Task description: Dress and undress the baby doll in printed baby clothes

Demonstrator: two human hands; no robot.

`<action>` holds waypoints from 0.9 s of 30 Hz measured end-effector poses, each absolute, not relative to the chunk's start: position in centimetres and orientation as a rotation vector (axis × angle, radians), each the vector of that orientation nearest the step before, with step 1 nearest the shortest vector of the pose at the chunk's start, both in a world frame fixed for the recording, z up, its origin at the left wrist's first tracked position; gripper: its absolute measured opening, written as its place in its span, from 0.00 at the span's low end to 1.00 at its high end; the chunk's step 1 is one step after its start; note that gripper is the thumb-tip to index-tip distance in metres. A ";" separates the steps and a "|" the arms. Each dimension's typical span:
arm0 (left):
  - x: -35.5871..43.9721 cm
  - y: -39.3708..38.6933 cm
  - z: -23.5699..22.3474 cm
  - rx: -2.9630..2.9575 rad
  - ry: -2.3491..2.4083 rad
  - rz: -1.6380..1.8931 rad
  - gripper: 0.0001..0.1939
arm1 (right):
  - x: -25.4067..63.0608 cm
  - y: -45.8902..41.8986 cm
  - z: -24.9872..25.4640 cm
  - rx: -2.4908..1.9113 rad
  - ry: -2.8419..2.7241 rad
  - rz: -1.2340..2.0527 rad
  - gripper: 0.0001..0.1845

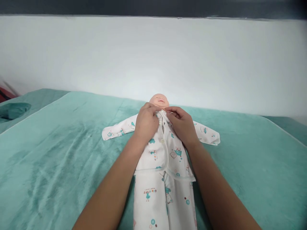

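Observation:
A baby doll point(159, 100) lies on its back, dressed in a white printed jacket point(155, 153) and matching trousers point(151, 198). Both sleeves stretch out to the sides. At the neck, my left hand point(147, 119) has its fingers closed on the left edge of the jacket's collar. My right hand point(181, 123) pinches the collar's other edge, thumb and forefinger together. A small gap in the front shows just below my hands. Lower down, a pale button point(162, 141) sits on the front edge. The fingertips partly hide the collar.
A green plush cover point(72, 153) spreads under the doll, with wrinkles at the left. Behind it stands a white wall point(153, 57) with a dark band point(153, 8) along the top. Something red point(6, 93) shows at the far left edge.

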State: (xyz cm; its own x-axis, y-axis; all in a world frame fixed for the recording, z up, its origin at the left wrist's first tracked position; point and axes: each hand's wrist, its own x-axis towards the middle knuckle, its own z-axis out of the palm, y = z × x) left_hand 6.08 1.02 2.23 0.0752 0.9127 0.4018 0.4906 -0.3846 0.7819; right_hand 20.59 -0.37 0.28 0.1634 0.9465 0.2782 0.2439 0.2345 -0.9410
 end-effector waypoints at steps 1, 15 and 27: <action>6.1 1.0 2.1 1.923 1.408 1.240 0.22 | 20.5 -0.4 0.2 -1.271 -1.365 0.710 0.14; 6.4 1.0 2.0 1.953 1.469 1.206 0.20 | 20.5 -0.1 -0.4 -1.277 -1.526 0.373 0.12; 4.5 -3.1 2.6 1.642 1.341 1.236 0.08 | 21.1 -3.0 3.6 -1.494 -1.738 0.678 0.23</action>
State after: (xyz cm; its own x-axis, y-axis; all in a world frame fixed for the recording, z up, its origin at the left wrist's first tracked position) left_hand 4.54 -3.06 2.63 0.0206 0.9679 0.2504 0.3284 -0.2431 0.9127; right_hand 21.08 -2.97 3.57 -0.0547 0.9803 0.1898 0.5930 0.1848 -0.7837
